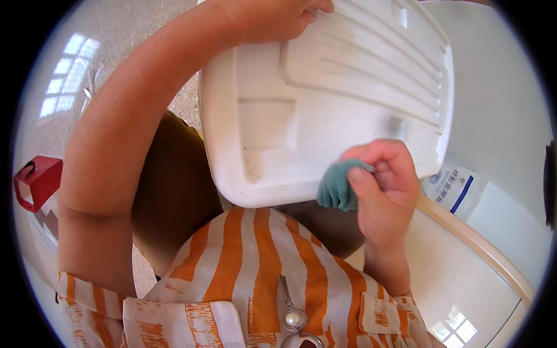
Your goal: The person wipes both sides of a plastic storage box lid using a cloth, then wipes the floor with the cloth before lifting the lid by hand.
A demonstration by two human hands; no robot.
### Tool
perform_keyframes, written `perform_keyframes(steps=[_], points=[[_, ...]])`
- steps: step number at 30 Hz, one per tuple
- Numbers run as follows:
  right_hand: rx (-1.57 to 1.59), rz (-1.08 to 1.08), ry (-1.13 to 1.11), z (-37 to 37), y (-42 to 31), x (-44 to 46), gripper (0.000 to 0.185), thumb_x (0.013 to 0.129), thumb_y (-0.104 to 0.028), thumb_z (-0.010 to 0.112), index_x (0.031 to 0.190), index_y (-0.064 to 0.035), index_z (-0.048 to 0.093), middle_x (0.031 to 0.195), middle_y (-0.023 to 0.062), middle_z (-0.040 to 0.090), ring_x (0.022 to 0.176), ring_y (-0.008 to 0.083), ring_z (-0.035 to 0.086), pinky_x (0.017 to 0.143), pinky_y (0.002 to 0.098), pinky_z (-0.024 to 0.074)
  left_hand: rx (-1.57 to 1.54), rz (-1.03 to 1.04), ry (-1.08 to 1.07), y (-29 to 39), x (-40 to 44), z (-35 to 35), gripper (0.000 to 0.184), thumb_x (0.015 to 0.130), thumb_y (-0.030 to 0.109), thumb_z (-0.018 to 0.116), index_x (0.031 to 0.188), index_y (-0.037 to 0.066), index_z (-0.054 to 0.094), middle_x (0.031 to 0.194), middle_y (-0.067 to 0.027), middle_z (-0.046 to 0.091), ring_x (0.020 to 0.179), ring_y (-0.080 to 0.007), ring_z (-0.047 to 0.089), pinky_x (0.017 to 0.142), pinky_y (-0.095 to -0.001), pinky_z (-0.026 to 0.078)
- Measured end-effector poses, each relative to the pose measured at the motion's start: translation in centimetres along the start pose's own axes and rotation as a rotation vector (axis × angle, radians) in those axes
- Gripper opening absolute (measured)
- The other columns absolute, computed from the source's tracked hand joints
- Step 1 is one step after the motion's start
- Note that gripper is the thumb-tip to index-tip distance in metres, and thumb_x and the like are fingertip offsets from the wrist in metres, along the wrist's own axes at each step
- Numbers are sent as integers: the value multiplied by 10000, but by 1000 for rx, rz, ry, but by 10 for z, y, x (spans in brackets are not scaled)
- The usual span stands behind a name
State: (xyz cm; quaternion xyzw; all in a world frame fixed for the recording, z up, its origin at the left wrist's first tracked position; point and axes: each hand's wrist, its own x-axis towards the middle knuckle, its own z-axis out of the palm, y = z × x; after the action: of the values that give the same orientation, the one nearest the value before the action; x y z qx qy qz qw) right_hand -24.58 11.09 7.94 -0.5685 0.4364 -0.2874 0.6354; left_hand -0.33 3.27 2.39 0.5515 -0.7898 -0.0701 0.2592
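Observation:
A large white plastic lid (pixel 342 110) with raised ribs and square recesses rests tilted against my lap. My left hand (pixel 278 20) reaches over it at the top of the view with fingers curled on it; part of that hand is cut off by the frame edge. Between the thumb and fingers of my right hand (pixel 386 185) is a crumpled teal cloth (pixel 336 185). It hangs over the lid's near edge, close to my striped shirt.
On the right is a pale surface with a wooden edge (pixel 476 243) and a printed plastic packet (pixel 452 185). A red box (pixel 38 182) with a black handle stands at the far left. Shiny flooring (pixel 127 29) shows beyond my left arm.

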Motion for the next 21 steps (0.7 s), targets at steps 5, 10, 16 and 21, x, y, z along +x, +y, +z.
perform_keyframes(steps=[5, 10, 16, 21], points=[[-425, -73, -165, 38, 25, 11, 146, 822, -9, 602, 936, -39, 517, 809, 131, 577, 678, 266, 585, 626, 319, 479, 35, 34, 91, -12, 2, 18, 197, 808, 121, 525, 942, 68, 658, 1080, -104, 609, 1064, -264, 547, 904, -399, 410], [-735, -395, -400, 43, 28, 7, 169, 782, -11, 537, 945, -17, 493, 856, 157, 583, 793, 327, 583, 645, 380, 483, 25, 32, 30, -9, 1, 11, 197, 809, 126, 533, 952, 69, 656, 1084, -99, 605, 1066, -265, 544, 902, -401, 410], [-802, -458, -527, 25, 30, 18, 173, 742, -31, 531, 909, -15, 489, 847, 132, 561, 797, 309, 558, 647, 379, 481, -32, 71, 78, -6, 9, 22, 127, 778, 82, 540, 847, 74, 647, 1009, -95, 607, 1027, -271, 548, 879, -410, 415], [-878, -326, -502, -25, 37, 25, 177, 744, -13, 513, 919, -26, 496, 845, 136, 562, 805, 319, 555, 675, 376, 473, 17, 32, 11, -11, 18, 38, 294, 822, 54, 548, 1107, 38, 617, 1276, -119, 545, 1268, -287, 426, 1025, -407, 334]])
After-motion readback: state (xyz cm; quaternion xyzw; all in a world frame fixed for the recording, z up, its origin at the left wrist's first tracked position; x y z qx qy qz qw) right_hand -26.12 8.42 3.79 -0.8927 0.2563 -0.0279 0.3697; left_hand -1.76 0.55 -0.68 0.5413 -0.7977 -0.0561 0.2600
